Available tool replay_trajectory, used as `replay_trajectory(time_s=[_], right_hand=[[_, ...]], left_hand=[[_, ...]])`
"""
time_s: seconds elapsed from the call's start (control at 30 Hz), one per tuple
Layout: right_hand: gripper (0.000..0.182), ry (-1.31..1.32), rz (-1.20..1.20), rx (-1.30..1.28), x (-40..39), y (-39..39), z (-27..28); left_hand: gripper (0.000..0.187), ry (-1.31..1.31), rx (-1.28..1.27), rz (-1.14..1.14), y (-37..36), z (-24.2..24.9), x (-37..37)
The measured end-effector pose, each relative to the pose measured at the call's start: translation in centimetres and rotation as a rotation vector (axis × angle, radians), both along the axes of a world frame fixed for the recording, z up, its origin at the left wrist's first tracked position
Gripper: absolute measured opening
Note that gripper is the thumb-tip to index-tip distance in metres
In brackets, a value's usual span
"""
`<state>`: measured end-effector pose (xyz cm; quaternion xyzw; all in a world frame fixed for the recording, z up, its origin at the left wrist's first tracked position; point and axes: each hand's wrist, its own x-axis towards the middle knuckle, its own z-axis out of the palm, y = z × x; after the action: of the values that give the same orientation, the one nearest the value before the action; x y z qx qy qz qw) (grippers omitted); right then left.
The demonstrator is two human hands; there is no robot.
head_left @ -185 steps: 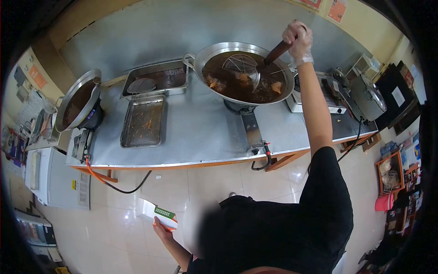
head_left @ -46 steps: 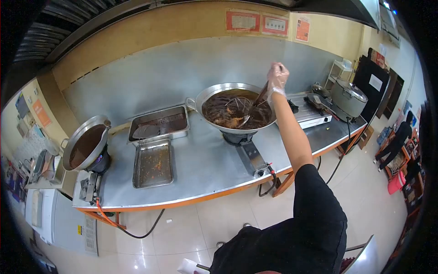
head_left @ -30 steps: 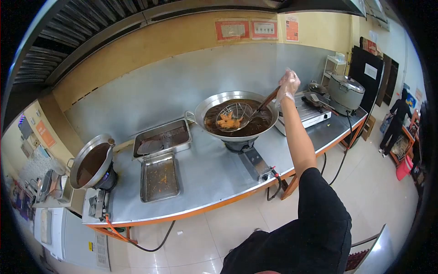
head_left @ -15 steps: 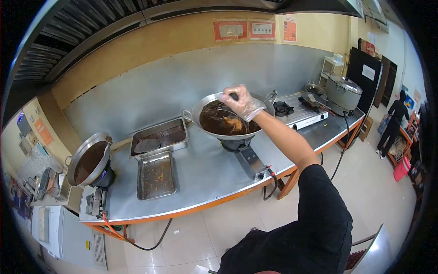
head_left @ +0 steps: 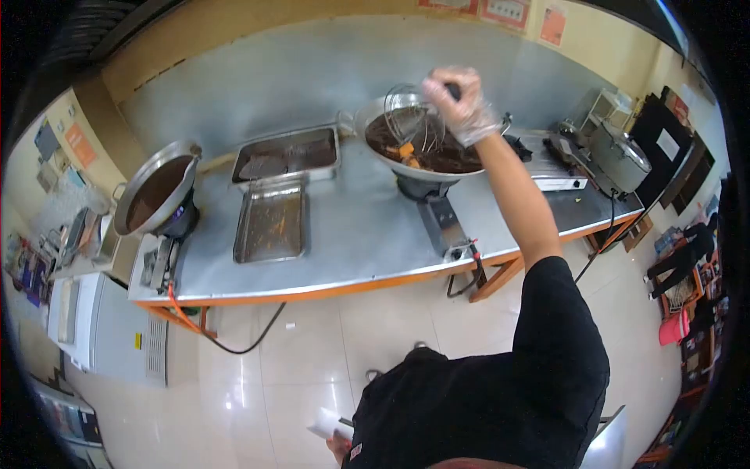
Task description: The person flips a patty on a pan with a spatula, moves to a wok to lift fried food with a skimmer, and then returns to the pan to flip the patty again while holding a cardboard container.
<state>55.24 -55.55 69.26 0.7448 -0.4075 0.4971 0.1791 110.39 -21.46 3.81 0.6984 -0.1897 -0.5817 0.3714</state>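
1. Gripping the dark handle (head_left: pixel 454 91) of a wire skimmer (head_left: pixel 414 119), the gloved right hand (head_left: pixel 461 98) is hanging above the large wok (head_left: pixel 362 125).
2. Half a second ago the skimmer was sitting in the oil; now it is standing raised and tilted over the wok's left part.
3. Orange fried pieces (head_left: pixel 406 150) are showing at the wok's near left, by the skimmer's lower edge; cannot tell whether inside it.
4. Left hand (head_left: pixel 339 445) is coming into view at the near edge, holding a white box (head_left: pixel 328 424).
5. Shallow tray (head_left: pixel 269 230) is lying left of the wok, as before.
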Motion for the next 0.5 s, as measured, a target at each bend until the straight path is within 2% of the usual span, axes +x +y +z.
replay_trajectory(time_s=[0.23, 0.33, 0.5], right_hand=[[0.028, -0.061, 0.008, -0.045, -2.2, -0.3, 0.6], [0.031, 0.010, -0.085, 0.030, -3.9, -0.9, -0.2], [0.028, 0.026, -0.180, 0.043, -5.8, -2.6, -2.4]], left_hand=[[0.029, 0.105, 0.029, 0.051, -0.3, -0.2, 0.0], [0.029, -0.042, 0.129, 0.106, -0.9, 0.2, -1.2], [0.025, 0.003, 0.027, 0.260, -1.0, 0.6, -2.4]])
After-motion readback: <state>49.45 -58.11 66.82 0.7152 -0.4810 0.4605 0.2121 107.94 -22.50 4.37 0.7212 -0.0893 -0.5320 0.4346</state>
